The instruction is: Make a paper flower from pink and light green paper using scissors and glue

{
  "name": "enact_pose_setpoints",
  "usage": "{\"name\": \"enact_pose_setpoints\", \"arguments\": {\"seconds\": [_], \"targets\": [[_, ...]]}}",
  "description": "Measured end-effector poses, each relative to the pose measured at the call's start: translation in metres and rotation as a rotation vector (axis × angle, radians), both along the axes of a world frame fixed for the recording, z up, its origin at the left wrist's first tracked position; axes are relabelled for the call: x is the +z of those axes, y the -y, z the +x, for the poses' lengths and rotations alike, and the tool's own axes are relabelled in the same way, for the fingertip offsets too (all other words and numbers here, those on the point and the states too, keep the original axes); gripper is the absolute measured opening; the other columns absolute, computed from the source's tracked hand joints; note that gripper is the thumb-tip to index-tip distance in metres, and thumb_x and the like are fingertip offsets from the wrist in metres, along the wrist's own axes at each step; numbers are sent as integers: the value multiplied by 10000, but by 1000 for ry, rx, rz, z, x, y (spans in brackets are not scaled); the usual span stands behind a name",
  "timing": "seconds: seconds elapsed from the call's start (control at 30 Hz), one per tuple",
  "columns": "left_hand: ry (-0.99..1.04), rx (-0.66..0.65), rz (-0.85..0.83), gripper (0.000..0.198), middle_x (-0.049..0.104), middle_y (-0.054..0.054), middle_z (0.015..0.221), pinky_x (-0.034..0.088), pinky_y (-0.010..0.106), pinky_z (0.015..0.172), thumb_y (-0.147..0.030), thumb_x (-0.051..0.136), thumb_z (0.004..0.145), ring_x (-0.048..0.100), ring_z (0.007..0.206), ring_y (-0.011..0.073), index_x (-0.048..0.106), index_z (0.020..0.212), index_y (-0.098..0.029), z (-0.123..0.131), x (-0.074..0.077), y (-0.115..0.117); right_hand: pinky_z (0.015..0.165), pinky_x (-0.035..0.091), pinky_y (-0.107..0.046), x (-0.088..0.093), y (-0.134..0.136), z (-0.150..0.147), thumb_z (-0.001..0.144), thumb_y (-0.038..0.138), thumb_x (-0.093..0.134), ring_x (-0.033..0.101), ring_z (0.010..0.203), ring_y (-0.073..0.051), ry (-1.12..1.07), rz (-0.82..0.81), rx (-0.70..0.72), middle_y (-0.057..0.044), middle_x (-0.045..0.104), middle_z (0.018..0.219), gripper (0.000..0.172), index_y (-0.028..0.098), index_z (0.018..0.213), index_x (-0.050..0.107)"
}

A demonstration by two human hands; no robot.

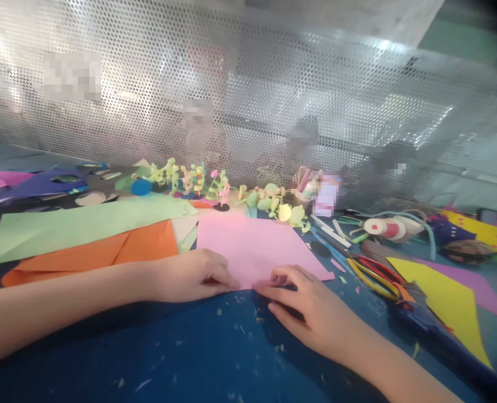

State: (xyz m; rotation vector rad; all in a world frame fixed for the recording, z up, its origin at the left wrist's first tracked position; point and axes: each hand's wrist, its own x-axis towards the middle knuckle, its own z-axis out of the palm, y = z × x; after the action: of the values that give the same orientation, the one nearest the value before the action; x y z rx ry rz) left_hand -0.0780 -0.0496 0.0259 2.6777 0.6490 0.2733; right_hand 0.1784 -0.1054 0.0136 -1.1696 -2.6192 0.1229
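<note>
A sheet of pink paper [259, 243] lies flat on the blue tabletop in front of me. My left hand [202, 274] is closed at its near edge, thumb and forefinger pinching the paper left of the middle. Just to the right, my right hand [303, 302] has curled fingers on the same edge, with its forefinger pressing the paper and its thumb a little apart, nearer to me. At the right corner, a narrow strip along the near edge looks turned up. The fingers hide part of that edge.
Orange paper [148, 246] and light green paper [84, 221] lie left. Scissors [399, 299] and yellow paper [445, 302] lie right, near a spool-like roll [387, 228]. Small paper figures [190, 179] stand at the back before a perforated metal screen [248, 84]. Paper scraps dot the tabletop [198, 358].
</note>
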Motion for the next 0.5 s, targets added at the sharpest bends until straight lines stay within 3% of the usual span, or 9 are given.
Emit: {"name": "enact_pose_setpoints", "arguments": {"seconds": [0.2,0.33,0.43,0.5], "targets": [[23,-8,-21,267,634,32,774,398,163,630,-203,477,871,548,712,114,651,1071,-233,0,0,0,741,436,-324,9,-7,24,870,259,464,524,829,-173,49,107,-72,-60,547,882,230,233,886,692],[48,-6,-32,259,643,31,785,407,160,632,-211,486,867,557,719,113,656,1060,-236,-1,-2,-1,686,428,-324,13,-17,46,863,253,458,525,753,-174,126,137,-120,-53,564,773,296,189,650,654],[61,-9,-31,259,653,30,794,412,164,634,-219,487,866,560,725,116,656,1060,-243,-1,-2,-1,659,438,-318,15,-19,51,856,249,463,533,708,-173,93,141,-148,-47,565,701,332,183,571,619],[58,-14,-42,261,659,31,801,414,166,643,-219,485,866,559,733,117,656,1063,-240,-2,-1,-1,682,456,-316,16,-16,41,870,255,450,553,725,-172,-22,126,-167,-48,581,725,319,190,621,639]]}}
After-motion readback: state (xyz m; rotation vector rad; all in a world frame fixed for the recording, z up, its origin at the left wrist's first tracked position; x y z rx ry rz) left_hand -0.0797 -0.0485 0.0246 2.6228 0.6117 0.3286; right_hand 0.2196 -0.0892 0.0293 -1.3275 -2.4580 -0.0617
